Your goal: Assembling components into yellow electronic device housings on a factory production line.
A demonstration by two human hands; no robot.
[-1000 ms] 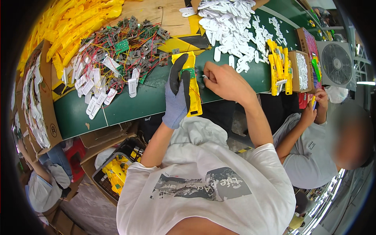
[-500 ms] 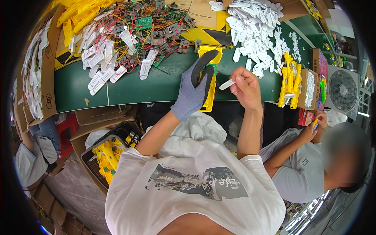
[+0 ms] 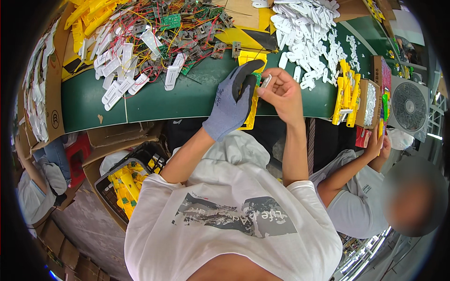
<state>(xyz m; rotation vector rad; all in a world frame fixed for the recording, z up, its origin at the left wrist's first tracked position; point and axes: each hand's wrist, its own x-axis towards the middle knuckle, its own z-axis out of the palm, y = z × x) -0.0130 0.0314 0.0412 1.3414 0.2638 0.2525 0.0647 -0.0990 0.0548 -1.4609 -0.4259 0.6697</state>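
My left hand [image 3: 233, 96], in a grey glove with black fingertips, is closed around a long yellow plastic housing [image 3: 249, 122] at the front edge of the green bench. A bit of green circuit board [image 3: 257, 78] shows inside the housing beside the gloved thumb. My bare right hand [image 3: 284, 96] pinches a small white plastic piece [image 3: 266, 81] between thumb and fingers, close beside the housing. Whether that piece touches the housing I cannot tell. The gloved palm hides the housing's middle.
Circuit boards with red and yellow wires [image 3: 187, 37] are heaped at the back left, white cases [image 3: 119, 84] before them. White plastic parts [image 3: 300, 42] pile up at the back right, near yellow housings [image 3: 346, 93]. A co-worker [image 3: 365, 196] sits at right; a crate [image 3: 126, 182] stands lower left.
My right hand has moved left with the white piece, up to the yellow housing. My left hand stays nearly in place. The co-worker's hands have shifted at the right.
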